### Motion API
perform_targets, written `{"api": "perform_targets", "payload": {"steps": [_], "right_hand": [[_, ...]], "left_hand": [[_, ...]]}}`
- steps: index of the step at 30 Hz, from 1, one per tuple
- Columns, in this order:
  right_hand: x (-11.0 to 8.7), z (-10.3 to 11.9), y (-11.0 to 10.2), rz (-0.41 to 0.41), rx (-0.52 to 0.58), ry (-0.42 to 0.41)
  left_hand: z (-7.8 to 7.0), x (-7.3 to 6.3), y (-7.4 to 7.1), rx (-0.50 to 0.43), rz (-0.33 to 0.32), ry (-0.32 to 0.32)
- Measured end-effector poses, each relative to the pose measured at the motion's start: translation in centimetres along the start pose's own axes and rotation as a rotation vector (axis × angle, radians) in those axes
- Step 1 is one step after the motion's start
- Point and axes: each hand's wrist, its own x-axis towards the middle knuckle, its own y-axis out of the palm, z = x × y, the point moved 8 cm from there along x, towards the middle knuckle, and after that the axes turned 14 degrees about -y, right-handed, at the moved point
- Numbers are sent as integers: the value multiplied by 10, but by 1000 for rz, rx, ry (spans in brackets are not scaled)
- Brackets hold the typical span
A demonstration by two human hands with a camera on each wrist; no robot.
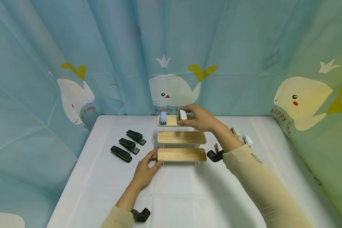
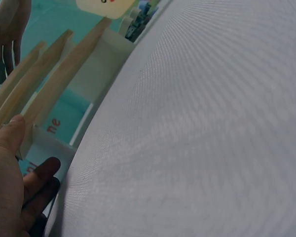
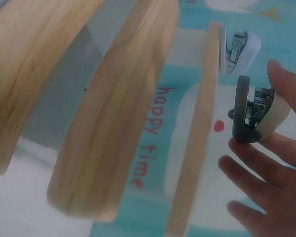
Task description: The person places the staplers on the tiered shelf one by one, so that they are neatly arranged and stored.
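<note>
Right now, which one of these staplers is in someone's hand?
The off-white and dark stapler, pinched by the right hand at the top shelf. No hand holds the lilac stapler, the black staplers or the partly hidden staplers.

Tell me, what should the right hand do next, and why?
Probably lower the cream stapler onto the top shelf: the right hand holds it above that shelf, a gap shows beneath it in the right wrist view, and a lavender stapler stands there too.
</note>
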Motion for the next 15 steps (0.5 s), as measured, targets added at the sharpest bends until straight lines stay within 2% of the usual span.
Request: {"api": "perform_targets", "payload": {"steps": [15], "right_hand": [[11, 4, 13, 3, 60, -4]], "left_hand": [[2, 1, 0, 0, -1, -17]]}}
